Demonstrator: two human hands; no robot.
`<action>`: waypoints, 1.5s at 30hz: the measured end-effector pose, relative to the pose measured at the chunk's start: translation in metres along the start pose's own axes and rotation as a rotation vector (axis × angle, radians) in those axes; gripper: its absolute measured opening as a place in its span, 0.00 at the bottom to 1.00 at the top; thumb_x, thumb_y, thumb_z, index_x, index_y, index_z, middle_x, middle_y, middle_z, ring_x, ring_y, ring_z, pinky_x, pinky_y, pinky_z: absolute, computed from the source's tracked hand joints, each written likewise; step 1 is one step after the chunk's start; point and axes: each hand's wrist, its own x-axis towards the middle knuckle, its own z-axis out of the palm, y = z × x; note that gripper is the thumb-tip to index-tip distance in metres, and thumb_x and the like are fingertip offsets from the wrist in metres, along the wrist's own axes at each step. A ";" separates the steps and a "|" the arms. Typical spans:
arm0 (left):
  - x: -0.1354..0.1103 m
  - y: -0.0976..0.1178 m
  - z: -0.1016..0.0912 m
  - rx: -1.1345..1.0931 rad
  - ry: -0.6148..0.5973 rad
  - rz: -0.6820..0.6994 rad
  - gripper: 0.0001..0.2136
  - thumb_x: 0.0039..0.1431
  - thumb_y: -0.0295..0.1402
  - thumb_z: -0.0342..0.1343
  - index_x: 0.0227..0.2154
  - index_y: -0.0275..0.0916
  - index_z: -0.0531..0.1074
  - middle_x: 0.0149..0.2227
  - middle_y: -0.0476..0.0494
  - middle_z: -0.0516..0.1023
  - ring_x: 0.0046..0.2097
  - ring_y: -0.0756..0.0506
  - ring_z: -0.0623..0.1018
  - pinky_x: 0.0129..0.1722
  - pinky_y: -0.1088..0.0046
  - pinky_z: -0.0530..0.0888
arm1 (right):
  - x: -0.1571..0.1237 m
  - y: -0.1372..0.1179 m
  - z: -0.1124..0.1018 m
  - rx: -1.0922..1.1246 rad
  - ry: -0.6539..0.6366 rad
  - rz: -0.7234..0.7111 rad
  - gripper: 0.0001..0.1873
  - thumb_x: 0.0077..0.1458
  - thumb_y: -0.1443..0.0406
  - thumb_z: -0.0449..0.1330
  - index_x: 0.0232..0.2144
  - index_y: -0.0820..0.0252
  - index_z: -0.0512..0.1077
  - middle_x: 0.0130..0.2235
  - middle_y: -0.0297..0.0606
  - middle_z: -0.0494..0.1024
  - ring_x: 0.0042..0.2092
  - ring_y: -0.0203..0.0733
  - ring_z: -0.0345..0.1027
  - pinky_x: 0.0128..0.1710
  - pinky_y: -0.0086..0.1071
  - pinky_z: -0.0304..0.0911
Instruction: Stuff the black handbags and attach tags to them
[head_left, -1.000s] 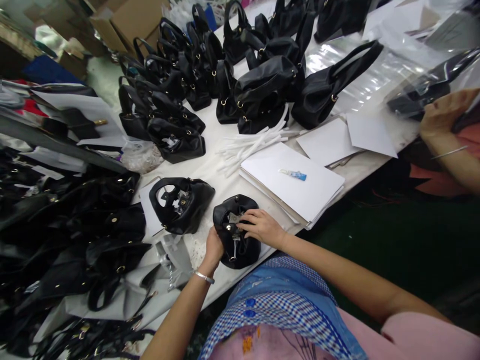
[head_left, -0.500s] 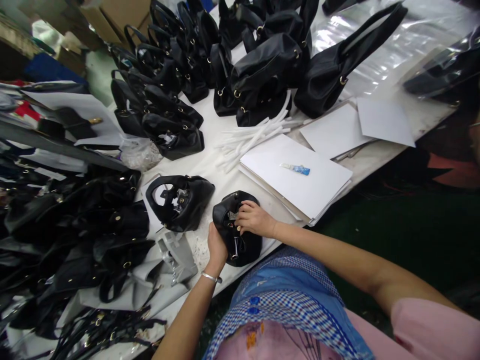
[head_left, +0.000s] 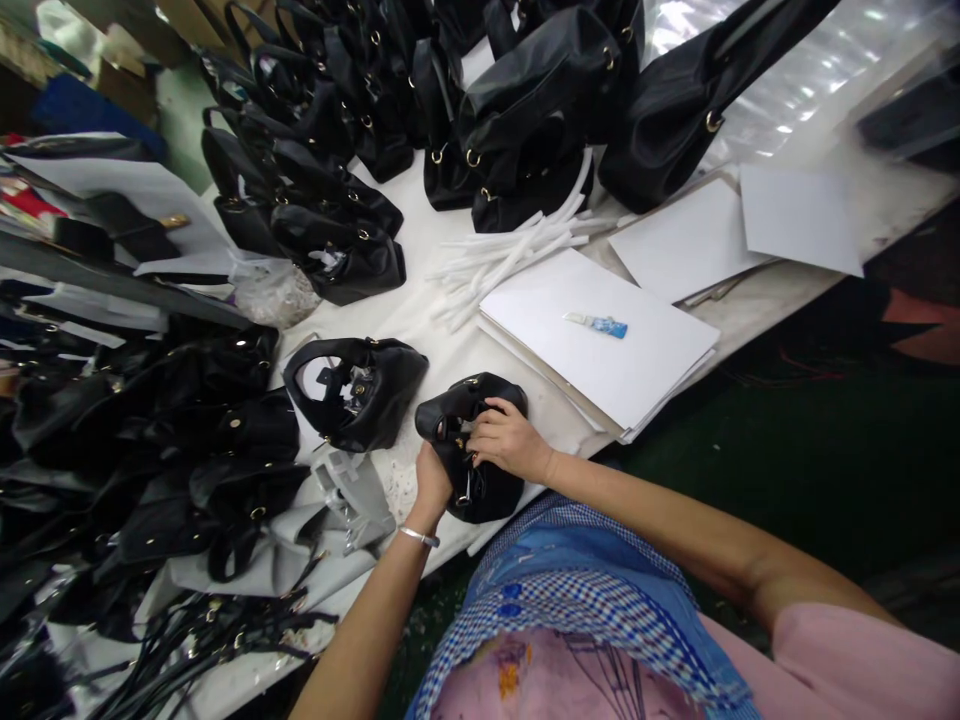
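A small black handbag (head_left: 480, 480) lies at the near edge of the white table (head_left: 420, 320), right in front of me. My left hand (head_left: 430, 482) grips its left side. My right hand (head_left: 501, 438) rests on top of it, fingers curled into the opening beside a gold fitting. A second small black handbag (head_left: 360, 390) sits just left of it, open side up, with a metal clasp showing inside.
Many black handbags (head_left: 517, 130) crowd the far half of the table, and more are piled at the left (head_left: 187, 450). A stack of white sheets (head_left: 600, 345) with a small blue tube (head_left: 597, 323) lies to the right. White strips (head_left: 510, 255) and clear plastic bags (head_left: 795, 80) lie beyond.
My right hand has shifted a little across the top of the bag while my left keeps its grip. The view has tilted down; another person's hand at the right edge is out of sight.
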 end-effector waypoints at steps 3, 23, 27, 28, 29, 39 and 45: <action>-0.005 0.004 -0.005 0.039 0.039 0.010 0.11 0.50 0.35 0.56 0.36 0.36 0.73 0.35 0.41 0.78 0.41 0.39 0.75 0.44 0.63 0.69 | 0.003 -0.003 -0.001 -0.058 -0.064 0.049 0.09 0.60 0.59 0.58 0.36 0.53 0.77 0.32 0.34 0.78 0.43 0.41 0.65 0.61 0.48 0.44; -0.012 0.012 -0.021 0.098 0.085 0.064 0.18 0.49 0.40 0.63 0.42 0.36 0.73 0.37 0.42 0.79 0.40 0.42 0.77 0.41 0.67 0.71 | -0.014 0.008 0.001 0.098 -0.017 0.011 0.13 0.59 0.57 0.58 0.42 0.58 0.72 0.46 0.38 0.78 0.53 0.42 0.66 0.65 0.52 0.37; -0.013 0.017 -0.025 0.153 0.080 0.162 0.21 0.50 0.39 0.63 0.47 0.39 0.71 0.45 0.38 0.76 0.45 0.41 0.76 0.44 0.65 0.72 | -0.024 0.020 -0.016 0.046 -0.118 -0.155 0.24 0.59 0.56 0.58 0.55 0.59 0.66 0.56 0.45 0.71 0.59 0.45 0.60 0.64 0.55 0.39; -0.013 0.019 -0.025 0.136 0.049 0.166 0.21 0.50 0.38 0.63 0.47 0.39 0.70 0.47 0.37 0.75 0.45 0.41 0.76 0.44 0.65 0.73 | -0.025 0.024 -0.022 0.028 -0.147 -0.193 0.24 0.60 0.57 0.58 0.56 0.59 0.65 0.57 0.46 0.70 0.60 0.46 0.59 0.64 0.55 0.40; -0.014 0.022 -0.026 0.115 0.026 0.162 0.22 0.50 0.38 0.63 0.48 0.39 0.70 0.48 0.37 0.74 0.45 0.41 0.76 0.43 0.66 0.73 | -0.025 0.027 -0.027 0.011 -0.173 -0.227 0.24 0.60 0.58 0.57 0.57 0.59 0.65 0.56 0.47 0.70 0.60 0.46 0.59 0.63 0.54 0.42; -0.013 0.013 -0.017 -0.026 -0.029 0.019 0.20 0.48 0.39 0.65 0.44 0.36 0.74 0.40 0.41 0.80 0.41 0.42 0.78 0.44 0.66 0.73 | -0.002 0.027 -0.016 0.004 -0.150 -0.127 0.12 0.62 0.59 0.55 0.38 0.58 0.76 0.37 0.37 0.79 0.42 0.40 0.68 0.56 0.45 0.50; -0.009 0.004 -0.017 -0.010 -0.004 -0.022 0.22 0.44 0.40 0.67 0.43 0.37 0.75 0.39 0.41 0.80 0.39 0.42 0.78 0.41 0.67 0.74 | -0.010 0.032 -0.023 0.059 -0.243 -0.200 0.15 0.63 0.60 0.55 0.50 0.54 0.71 0.53 0.41 0.74 0.54 0.42 0.63 0.62 0.51 0.41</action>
